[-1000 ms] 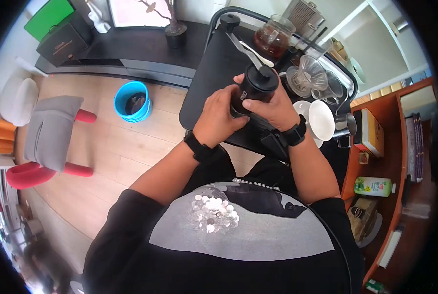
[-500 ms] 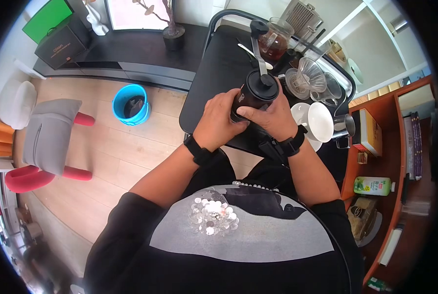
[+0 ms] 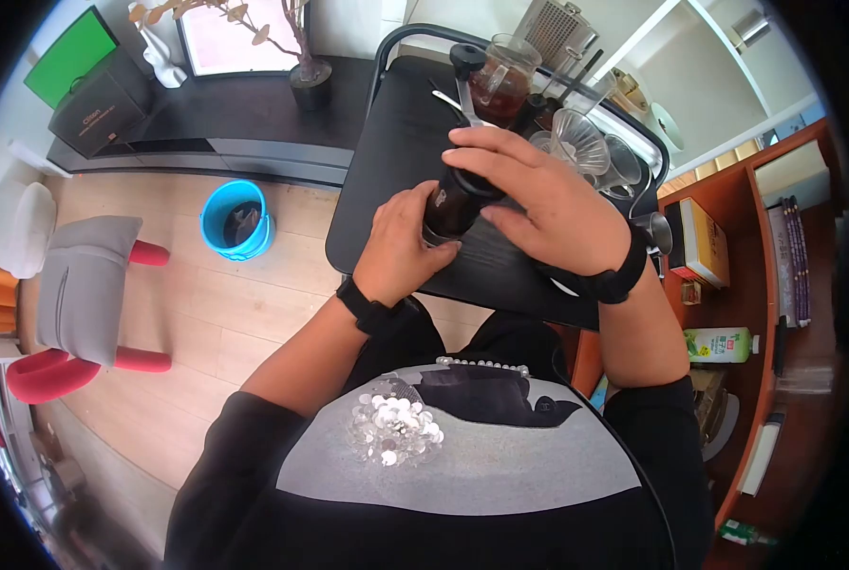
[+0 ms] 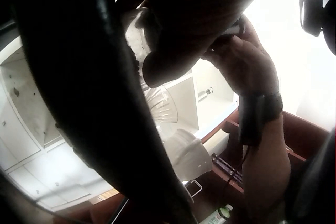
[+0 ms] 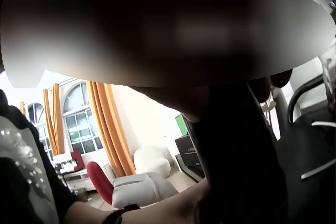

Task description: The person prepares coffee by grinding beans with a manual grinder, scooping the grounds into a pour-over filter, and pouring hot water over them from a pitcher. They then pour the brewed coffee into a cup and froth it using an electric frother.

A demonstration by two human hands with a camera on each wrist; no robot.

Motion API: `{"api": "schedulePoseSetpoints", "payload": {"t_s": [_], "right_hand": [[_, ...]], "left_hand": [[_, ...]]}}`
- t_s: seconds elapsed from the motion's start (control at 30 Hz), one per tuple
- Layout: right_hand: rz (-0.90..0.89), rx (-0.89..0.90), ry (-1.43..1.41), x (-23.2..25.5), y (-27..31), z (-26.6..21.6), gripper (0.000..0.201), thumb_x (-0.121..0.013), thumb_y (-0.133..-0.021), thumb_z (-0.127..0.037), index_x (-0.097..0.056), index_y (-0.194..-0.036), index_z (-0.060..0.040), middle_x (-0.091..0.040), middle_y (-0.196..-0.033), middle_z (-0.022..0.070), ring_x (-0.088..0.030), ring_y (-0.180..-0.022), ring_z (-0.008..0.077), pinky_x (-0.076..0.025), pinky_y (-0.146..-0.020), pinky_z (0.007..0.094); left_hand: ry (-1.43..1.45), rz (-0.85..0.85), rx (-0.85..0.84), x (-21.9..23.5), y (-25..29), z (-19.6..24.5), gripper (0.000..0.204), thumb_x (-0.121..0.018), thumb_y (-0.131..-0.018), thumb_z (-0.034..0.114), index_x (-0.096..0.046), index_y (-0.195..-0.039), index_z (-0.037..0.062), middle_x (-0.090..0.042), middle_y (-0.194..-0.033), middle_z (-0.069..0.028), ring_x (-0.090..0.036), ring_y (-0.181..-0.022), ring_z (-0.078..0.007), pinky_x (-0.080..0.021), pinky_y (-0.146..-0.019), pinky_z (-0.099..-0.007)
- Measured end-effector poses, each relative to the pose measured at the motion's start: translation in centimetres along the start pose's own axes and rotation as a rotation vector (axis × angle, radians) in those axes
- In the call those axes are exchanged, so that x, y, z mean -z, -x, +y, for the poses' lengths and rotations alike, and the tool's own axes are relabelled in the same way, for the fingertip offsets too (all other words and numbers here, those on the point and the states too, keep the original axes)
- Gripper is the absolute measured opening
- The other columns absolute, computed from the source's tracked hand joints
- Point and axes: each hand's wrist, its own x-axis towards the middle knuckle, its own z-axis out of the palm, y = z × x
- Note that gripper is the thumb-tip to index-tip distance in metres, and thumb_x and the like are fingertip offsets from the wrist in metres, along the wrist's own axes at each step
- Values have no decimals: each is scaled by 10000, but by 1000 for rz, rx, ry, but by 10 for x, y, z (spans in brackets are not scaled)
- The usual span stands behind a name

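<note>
A black hand coffee grinder (image 3: 451,206) is held upright over the near part of a black cart top (image 3: 386,152). My left hand (image 3: 398,245) grips its body, thumb on the near side. My right hand (image 3: 562,211) lies over the grinder's top, fingers across the lid and thumb on the near side, covering most of the lid. Beyond the fingers the metal crank arm sticks out, ending in a black knob (image 3: 468,59). In the right wrist view the grinder body (image 5: 239,150) is a dark column below the blurred right hand.
At the cart's back stand a glass server (image 3: 502,90) of brown liquid, a ribbed glass dripper (image 3: 581,142) and a metal grater-like piece (image 3: 553,36). A white spoon (image 3: 448,99) lies near the server. A blue bucket (image 3: 237,220) is on the floor; a wooden shelf (image 3: 743,237) stands right.
My right hand has shifted from the grinder's side to over its lid. The crank knob swung rightward between the first two frames. The head view has turned slightly.
</note>
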Motion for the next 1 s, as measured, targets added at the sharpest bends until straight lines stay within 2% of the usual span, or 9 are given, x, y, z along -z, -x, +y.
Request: {"api": "schedulePoseSetpoints", "payload": {"t_s": [0.07, 0.13, 0.2, 0.4, 0.6, 0.77, 0.83, 0.97, 1.0], "right_hand": [[-9, -34, 101, -1, -2, -7, 495, -619, -676, 8, -493, -1150, -59, -465, -1183, 130, -510, -1041, 315, -452, -847, 362], [33, -32, 158, -3, -4, -11, 463, -664, -677, -68, -506, -1112, -50, -484, -1087, 118, -563, -884, 307, -481, -744, 365], [12, -138, 305, -4, -5, -15, 399, -697, -673, -196, -528, -997, -37, -505, -976, 110, -588, -751, 284, -487, -628, 358], [18, -203, 602, -2, -10, -26, 450, -636, -705, -454, -511, -831, -40, -542, -684, 86, -594, -624, 261, -469, -542, 347], [-107, -221, 372, 24, -3, -41, 421, -609, -755, -406, -519, -865, -10, -584, -686, 158, -595, -665, 320, -465, -589, 382], [-239, -258, 212, 52, 0, -43, 414, -593, -789, -300, -526, -1058, 7, -615, -758, 167, -600, -703, 327, -461, -613, 373], [-412, -393, -69, 63, -4, -37, 393, -571, -812, -240, -513, -1108, 12, -622, -766, 155, -600, -693, 311, -459, -617, 355], [-466, -343, -218, 68, -2, -17, 405, -578, -819, -100, -477, -1204, -24, -627, -801, 91, -562, -626, 198, -437, -565, 269], [-466, -341, -221, 66, -2, -15, 405, -578, -819, -100, -477, -1204, -24, -627, -801, 91, -562, -626, 198, -437, -565, 269]], "left_hand": [[17, -39, 28, 0, 1, -3, 405, -684, -599, 52, -488, -949, 0, -565, -810, -156, -552, -791, -344, -441, -704, -378], [9, -128, 131, 1, 2, -2, 640, -716, -605, 121, -429, -1167, 14, -549, -1020, -147, -515, -997, -314, -374, -877, -389], [-18, -119, 114, 0, 3, -3, 635, -713, -608, 121, -431, -1166, 16, -547, -1021, -147, -516, -996, -312, -375, -878, -389], [-22, -117, 93, -2, 3, -7, 620, -704, -619, 124, -433, -1167, 20, -541, -1029, -148, -515, -994, -314, -374, -884, -388], [-12, -115, 133, -1, 4, -6, 623, -711, -622, 133, -431, -1168, 28, -539, -1031, -152, -513, -994, -318, -369, -887, -391], [-31, -121, 98, 1, 4, -4, 626, -715, -622, 137, -429, -1169, 34, -540, -1032, -154, -508, -1002, -319, -358, -895, -391], [-17, -146, 112, 4, 2, 0, 626, -716, -619, 135, -430, -1167, 35, -544, -1030, -155, -506, -1014, -319, -352, -901, -391], [-22, -145, 127, 4, 1, 2, 620, -712, -617, 129, -432, -1161, 34, -549, -1021, -155, -509, -1015, -321, -356, -895, -393], [3, -85, 83, 3, 0, 4, 508, -704, -603, 89, -468, -1047, 19, -552, -920, -153, -530, -902, -328, -397, -803, -380]]}}
